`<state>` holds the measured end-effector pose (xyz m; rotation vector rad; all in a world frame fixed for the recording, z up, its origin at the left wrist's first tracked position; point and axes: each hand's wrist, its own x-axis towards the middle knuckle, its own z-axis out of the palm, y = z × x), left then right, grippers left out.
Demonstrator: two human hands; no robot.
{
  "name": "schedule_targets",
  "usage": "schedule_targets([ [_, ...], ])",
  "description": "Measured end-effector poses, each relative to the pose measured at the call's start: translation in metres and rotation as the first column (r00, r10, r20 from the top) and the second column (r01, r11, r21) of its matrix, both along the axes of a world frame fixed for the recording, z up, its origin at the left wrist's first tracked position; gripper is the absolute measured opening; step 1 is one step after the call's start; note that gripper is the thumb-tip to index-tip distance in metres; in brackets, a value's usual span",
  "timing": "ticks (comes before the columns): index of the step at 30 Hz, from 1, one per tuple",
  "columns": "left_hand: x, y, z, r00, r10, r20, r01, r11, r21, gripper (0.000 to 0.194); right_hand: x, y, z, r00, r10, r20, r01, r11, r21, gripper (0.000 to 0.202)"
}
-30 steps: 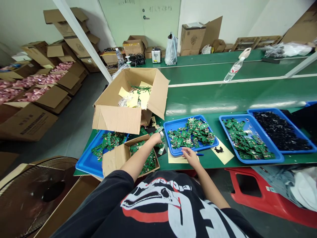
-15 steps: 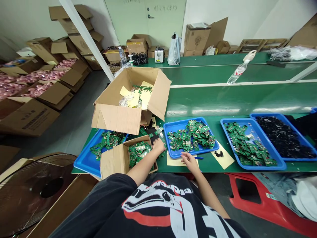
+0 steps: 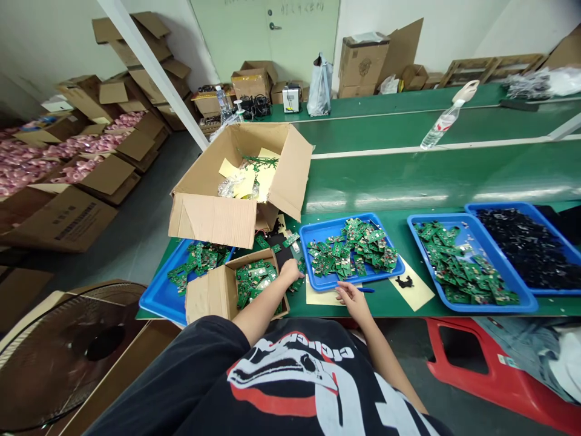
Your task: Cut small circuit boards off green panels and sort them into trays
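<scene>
My left hand [image 3: 290, 271] is beside the right wall of a small cardboard box [image 3: 207, 298] filled with green circuit boards [image 3: 255, 280]. Its fingers are curled down by a few loose circuit boards [image 3: 299, 266] on the table; whatever they hold is too small to make out. My right hand [image 3: 353, 299] hovers at the front rim of a blue tray [image 3: 324, 284] heaped with circuit boards, over a sheet of yellow paper [image 3: 320, 297]. Its fingers are slightly bent and apart, with nothing visible in them. A thin blue stick [image 3: 367, 290] lies just behind that hand.
Left of the small box is another blue tray [image 3: 152, 298] with boards. A large open carton [image 3: 213, 212] stands behind. Rightward are a yellow sheet with a black piece [image 3: 403, 281], a tray of boards [image 3: 529, 303] and a tray of black parts [image 3: 526, 248]. A red stool [image 3: 512, 375] stands below.
My left hand has dropped slightly toward the table, beside the loose boards. My right hand has shifted slightly right, its fingers a little lower. The view has turned a little.
</scene>
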<state>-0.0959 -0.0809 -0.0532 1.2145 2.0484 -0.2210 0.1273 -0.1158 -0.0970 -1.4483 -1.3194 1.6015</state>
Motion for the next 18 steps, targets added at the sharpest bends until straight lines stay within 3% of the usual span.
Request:
schedule_targets([
  [11, 0.010, -0.008, 0.006, 0.999, -0.007, -0.043, 0.009, 0.999, 0.037, 0.032, 0.010, -0.003, -0.002, 0.999, -0.045, -0.002, 0.045, 0.999, -0.025, 0.045],
  [18, -0.035, 0.043, 0.026, 0.997, -0.010, -0.082, 0.017, 0.995, 0.094, 0.033, 0.019, -0.005, -0.001, 0.997, -0.074, 0.015, 0.074, 0.997, -0.014, 0.043],
])
